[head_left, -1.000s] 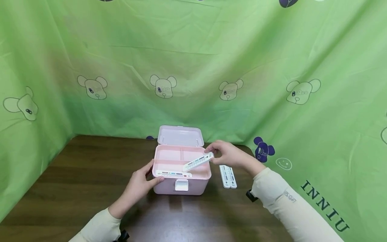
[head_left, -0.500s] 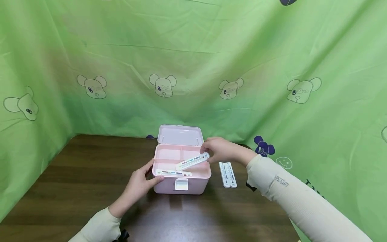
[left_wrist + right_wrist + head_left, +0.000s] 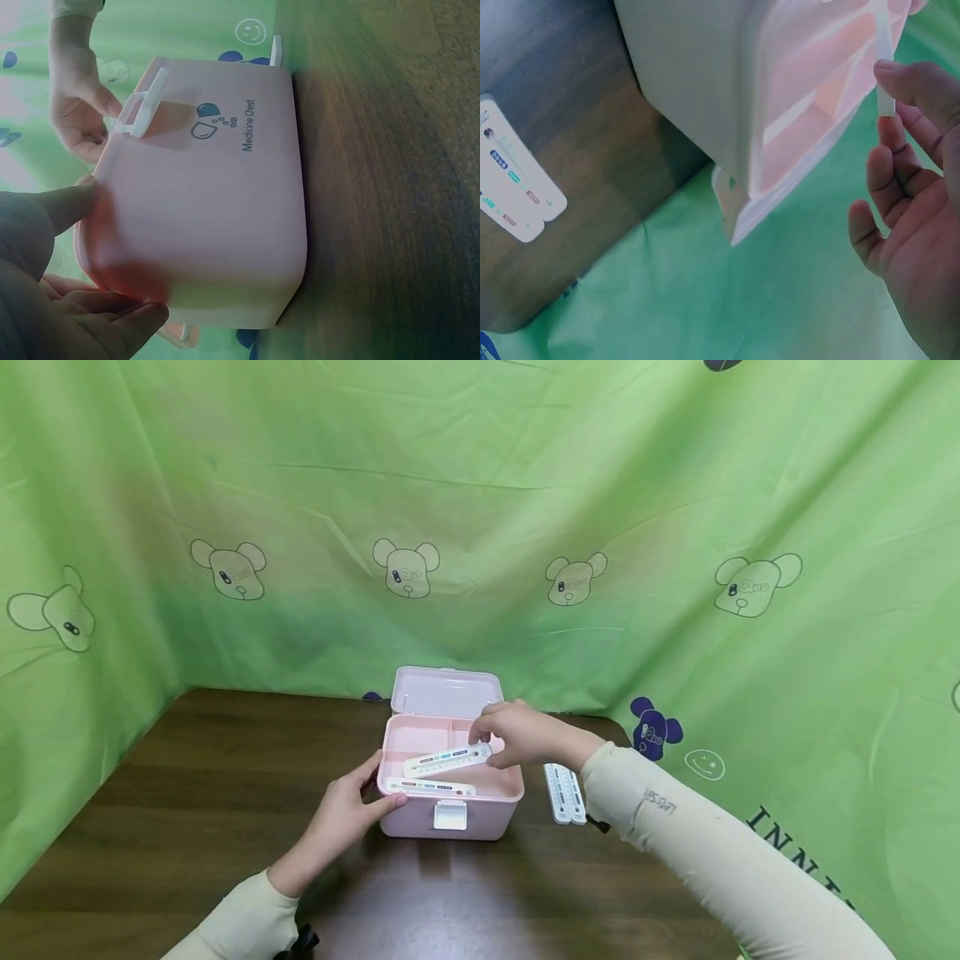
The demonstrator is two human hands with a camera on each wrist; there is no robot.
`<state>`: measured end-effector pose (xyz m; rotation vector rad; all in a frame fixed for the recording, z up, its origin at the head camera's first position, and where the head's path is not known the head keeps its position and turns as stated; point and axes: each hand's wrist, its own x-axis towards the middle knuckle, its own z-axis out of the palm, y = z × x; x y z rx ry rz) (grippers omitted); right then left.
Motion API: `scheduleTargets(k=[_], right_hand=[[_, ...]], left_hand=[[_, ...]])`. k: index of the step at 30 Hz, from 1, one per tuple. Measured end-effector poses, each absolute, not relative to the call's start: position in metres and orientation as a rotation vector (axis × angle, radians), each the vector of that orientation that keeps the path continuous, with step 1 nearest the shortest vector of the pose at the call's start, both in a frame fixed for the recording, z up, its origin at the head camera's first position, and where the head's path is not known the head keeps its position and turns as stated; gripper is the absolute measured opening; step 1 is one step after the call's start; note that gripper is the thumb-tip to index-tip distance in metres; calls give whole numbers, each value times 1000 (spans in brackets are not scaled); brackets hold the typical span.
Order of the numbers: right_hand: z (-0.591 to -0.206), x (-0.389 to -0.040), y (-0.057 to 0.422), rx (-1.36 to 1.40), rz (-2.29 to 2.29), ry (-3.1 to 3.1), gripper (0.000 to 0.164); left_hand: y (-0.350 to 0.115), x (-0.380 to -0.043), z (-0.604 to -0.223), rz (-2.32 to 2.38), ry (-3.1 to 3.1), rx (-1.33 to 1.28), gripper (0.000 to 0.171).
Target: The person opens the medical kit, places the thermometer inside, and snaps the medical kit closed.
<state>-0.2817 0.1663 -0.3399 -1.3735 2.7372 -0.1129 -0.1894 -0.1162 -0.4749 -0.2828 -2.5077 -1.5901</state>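
My right hand pinches one end of a flat white thermometer between thumb and fingers. The thermometer slants over the front compartment of a pink medicine chest; whether its far end touches the compartment cannot be told. A second thermometer lies along the front inside that compartment. My left hand grips the chest's front left corner, thumb on the front rim and fingers along the side, as the left wrist view also shows. In the right wrist view, the pinched thermometer is seen edge-on.
Behind the chest its lid stands open. Two more thermometers lie side by side on the dark wooden table, right of the chest. A white latch hangs on the chest's front. Green cloth surrounds the table's back and sides.
My right hand has moved left over the chest, carrying the thermometer from the right rim toward the front compartment's left part. The left hand keeps its grip on the corner.
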Motion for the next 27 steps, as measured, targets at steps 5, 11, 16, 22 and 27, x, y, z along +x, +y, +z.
scheduleTargets(k=[5, 11, 16, 22, 27], right_hand=[[-351, -287, 164, -1380, -141, 2728, 31], [-360, -290, 160, -1402, -186, 2730, 32], [-366, -292, 158, -1430, -182, 2718, 33], [-375, -293, 156, -1437, -175, 2718, 32], [-382, -291, 155, -1393, -199, 2718, 31]], left_hand=[[-116, -190, -474, -1598, -2512, -287, 87], [-117, -190, -474, -1591, -2523, -273, 87], [-116, -189, -473, -1587, -2529, -276, 86], [-116, -189, -473, -1590, -2532, -263, 87], [-115, -189, -474, -1603, -2522, -261, 86]])
